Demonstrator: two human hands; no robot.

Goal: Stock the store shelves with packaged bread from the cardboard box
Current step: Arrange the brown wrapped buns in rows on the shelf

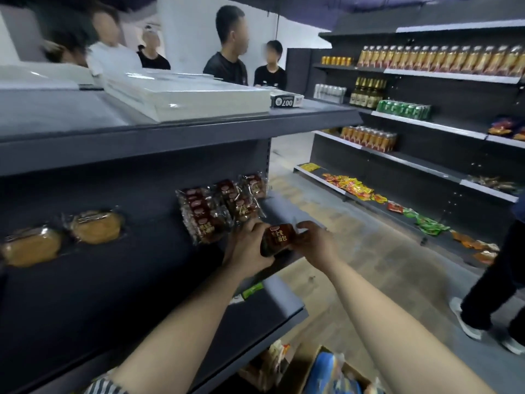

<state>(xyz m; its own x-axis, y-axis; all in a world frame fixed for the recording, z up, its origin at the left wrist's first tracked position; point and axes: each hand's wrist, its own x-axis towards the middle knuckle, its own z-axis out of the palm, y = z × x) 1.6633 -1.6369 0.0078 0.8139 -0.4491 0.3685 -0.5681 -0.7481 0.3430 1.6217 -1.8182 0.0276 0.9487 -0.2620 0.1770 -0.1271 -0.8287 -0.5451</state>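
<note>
**Dark bread packet being held at the shelf's front edge**

Both hands are holding a dark brown bread packet with pale lettering just above the front edge of the grey shelf, near its right end. The left hand is gripping the packet's left side with its fingers curled over the top. The right hand is gripping the right side, with thumb and fingers wrapping round it. Both forearms are reaching in from the bottom of the view.

Just behind the packet, a stack of brown packets is leaning towards the shelf's back panel, and a second cluster is sitting to its right. Well to the left on the same shelf, a round golden bread in clear wrap is lying flat, with another golden bread beside it.

Low in the view, a cardboard box is standing open below the shelf, and a blue packet is showing inside it. White flat boxes are resting on the shelf above.

Across the aisle, dark shelving is carrying rows of bottles, green cans and loose snack packets. A person's dark trouser leg is showing at the right edge. Several people are standing beyond the shelf, blurred.
</note>
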